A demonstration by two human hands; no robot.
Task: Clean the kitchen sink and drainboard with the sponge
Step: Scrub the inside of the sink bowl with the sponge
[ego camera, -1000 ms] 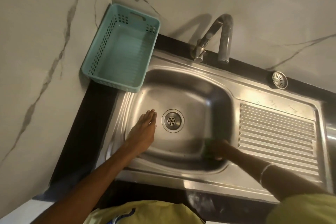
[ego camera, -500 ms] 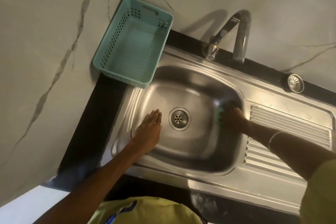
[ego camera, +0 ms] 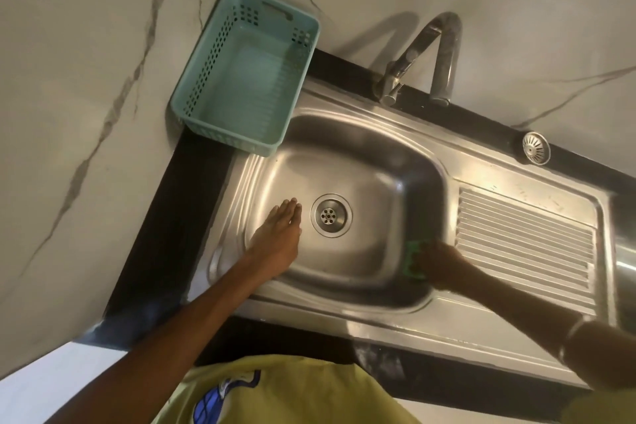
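Setting: a kitchen corner with pale marble-veined wall panels (ego camera: 86, 79) and a black countertop (ego camera: 165, 234) that frames a stainless steel unit.

Sink (ego camera: 361, 162): a single steel basin with rounded corners. A round drain (ego camera: 331, 215) with a perforated strainer sits in its floor. Nothing else is seen in the basin apart from the two hands and the sponge.

Drainboard (ego camera: 523, 241): a ribbed steel panel to the right of the basin, part of the same unit.

Basket (ego camera: 192, 86): teal plastic, perforated sides, one handle slot. It stands in the corner on the countertop, its near corner overhanging the sink's rim. It appears empty.

Faucet (ego camera: 444, 58): a curved metal spout with a lever, mounted behind the basin.

Loose strainer (ego camera: 535, 147): a small round metal piece lying on the counter behind the drainboard.

Left hand (ego camera: 280, 237): fingers straight and together, palm flat on the basin floor just left of the drain.

Right hand (ego camera: 442, 260): fingers curled round a green sponge (ego camera: 413, 260), pressing it against the basin's right wall near the drainboard edge.

Person: yellow shirt (ego camera: 275, 389), a bangle (ego camera: 571, 330) on the right wrist.
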